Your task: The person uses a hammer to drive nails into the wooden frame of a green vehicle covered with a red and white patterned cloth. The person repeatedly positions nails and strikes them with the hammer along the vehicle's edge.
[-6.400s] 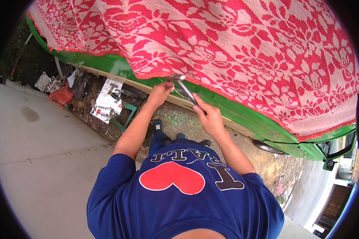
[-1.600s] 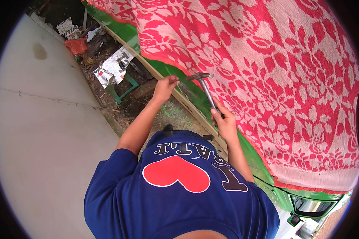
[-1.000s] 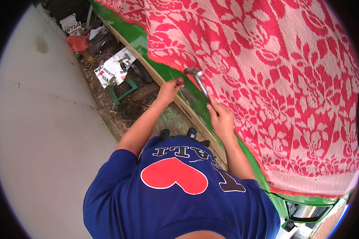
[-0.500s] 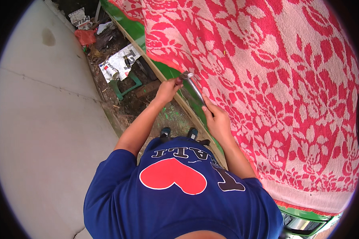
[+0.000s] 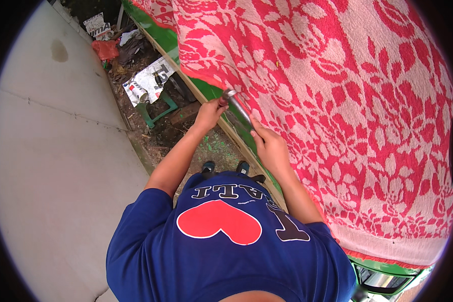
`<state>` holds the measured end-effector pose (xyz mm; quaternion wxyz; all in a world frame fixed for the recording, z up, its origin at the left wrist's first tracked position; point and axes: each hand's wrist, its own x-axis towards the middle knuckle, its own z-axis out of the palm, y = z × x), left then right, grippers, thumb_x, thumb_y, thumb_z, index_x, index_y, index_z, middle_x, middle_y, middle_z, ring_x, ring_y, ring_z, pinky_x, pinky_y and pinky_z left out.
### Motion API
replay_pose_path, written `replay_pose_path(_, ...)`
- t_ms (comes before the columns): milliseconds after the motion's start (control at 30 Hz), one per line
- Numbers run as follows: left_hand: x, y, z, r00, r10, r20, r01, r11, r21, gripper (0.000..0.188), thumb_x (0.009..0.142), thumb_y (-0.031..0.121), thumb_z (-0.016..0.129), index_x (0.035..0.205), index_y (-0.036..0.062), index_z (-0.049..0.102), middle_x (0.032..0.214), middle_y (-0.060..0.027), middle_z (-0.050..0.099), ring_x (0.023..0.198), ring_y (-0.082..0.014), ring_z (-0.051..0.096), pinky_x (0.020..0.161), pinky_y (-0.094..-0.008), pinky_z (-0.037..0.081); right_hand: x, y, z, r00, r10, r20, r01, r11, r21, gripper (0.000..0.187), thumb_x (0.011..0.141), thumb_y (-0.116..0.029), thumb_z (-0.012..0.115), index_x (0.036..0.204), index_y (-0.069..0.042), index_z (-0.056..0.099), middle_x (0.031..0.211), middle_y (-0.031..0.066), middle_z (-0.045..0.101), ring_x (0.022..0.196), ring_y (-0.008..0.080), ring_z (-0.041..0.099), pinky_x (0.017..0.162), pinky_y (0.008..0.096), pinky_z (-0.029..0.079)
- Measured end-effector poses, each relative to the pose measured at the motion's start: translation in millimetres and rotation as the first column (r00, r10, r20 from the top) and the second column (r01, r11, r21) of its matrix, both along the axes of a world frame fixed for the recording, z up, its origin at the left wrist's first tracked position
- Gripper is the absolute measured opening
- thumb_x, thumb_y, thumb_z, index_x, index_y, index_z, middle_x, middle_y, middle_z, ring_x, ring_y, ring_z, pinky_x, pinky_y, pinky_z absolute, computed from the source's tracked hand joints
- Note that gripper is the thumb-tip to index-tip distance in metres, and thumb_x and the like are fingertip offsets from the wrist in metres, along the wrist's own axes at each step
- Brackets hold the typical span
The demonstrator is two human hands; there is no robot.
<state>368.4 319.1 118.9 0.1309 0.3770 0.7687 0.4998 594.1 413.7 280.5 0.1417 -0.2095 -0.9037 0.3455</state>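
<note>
My right hand (image 5: 273,151) is closed round the handle of a hammer (image 5: 241,110), whose metal shaft points up and to the left. The hammer's head lies right beside the reddish-brown handle of a small tool (image 5: 223,101). Closed around that small tool is my left hand (image 5: 208,116); its tip is hidden, so its exact kind does not show. Both hands are over the narrow green edge (image 5: 214,90) of a vehicle-like body, by the hem of a red and pale pink floral cloth (image 5: 317,110) spread over it.
A wooden strip (image 5: 191,83) runs along the green edge. On my left rises a pale grey wall (image 5: 55,166). Between them, the littered ground holds a green stool-like frame (image 5: 161,111), a white printed sheet (image 5: 148,83) with a can (image 5: 138,92) on it, and a red plastic bag (image 5: 105,50).
The hammer's head has shifted slightly left and down, closer to the small tool's handle. My right hand has moved slightly up and left, while my left hand has stayed almost in place.
</note>
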Motion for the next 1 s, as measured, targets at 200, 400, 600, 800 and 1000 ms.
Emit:
replay_pose_path(200,1,-16,-26,0.999,0.004,-0.038,-0.009,0.993,-0.118,0.023,0.089,0.017,0.073,0.104,0.0012,0.068,0.093,-0.0197,0.071,0.088,-0.035,0.07,0.076,-0.0411,0.054,6,-3,-16,0.998,-0.031,-0.045,0.028,0.997,-0.071,0.043,0.096,-0.011,0.064,0.139,-0.012,0.06,0.101,0.0203,0.07,0.084,0.026,0.07,0.078,0.0342,0.053)
replay_pose_path(400,-2,-26,0,0.983,0.153,0.104,-0.156,0.988,0.02,0.02,0.09,0.015,0.074,0.103,-0.0002,0.069,0.09,-0.0125,0.073,0.084,-0.0192,0.072,0.077,-0.034,0.055,11,-7,-16,0.985,-0.167,-0.034,0.145,0.924,-0.354,0.041,0.097,-0.013,0.064,0.138,-0.01,0.059,0.127,0.0196,0.066,0.112,0.0242,0.068,0.093,0.0332,0.052)
replay_pose_path(600,-12,-28,21,0.98,0.137,0.146,-0.147,0.987,0.06,0.022,0.091,0.016,0.073,0.105,-0.0002,0.068,0.091,-0.0122,0.074,0.087,-0.0172,0.071,0.08,-0.0338,0.054,16,-9,-26,0.971,-0.236,0.036,0.227,0.867,-0.444,0.044,0.098,-0.014,0.064,0.141,-0.014,0.058,0.105,0.008,0.073,0.077,0.0112,0.064,0.072,0.0288,0.051)
replay_pose_path(800,-12,-26,18,0.979,0.102,0.174,-0.12,0.988,0.093,0.021,0.09,0.016,0.074,0.104,0.0008,0.069,0.089,-0.0121,0.073,0.084,-0.019,0.071,0.078,-0.0339,0.054,14,-15,-28,0.962,-0.273,0.002,0.242,0.849,-0.47,0.045,0.098,-0.014,0.065,0.142,-0.014,0.057,0.095,0.0017,0.07,0.058,0.0051,0.046,0.057,0.025,0.045)
replay_pose_path(1000,-10,-25,12,0.995,0.051,0.087,-0.059,0.994,0.091,0.02,0.089,0.014,0.074,0.1,-0.0012,0.067,0.087,-0.0165,0.071,0.079,-0.0249,0.071,0.073,-0.0347,0.055,15,-22,-29,0.959,-0.282,-0.015,0.241,0.845,-0.477,0.044,0.098,-0.013,0.063,0.142,-0.011,0.057,0.132,0.0085,0.066,0.078,0.0084,0.06,0.071,0.0259,0.051)
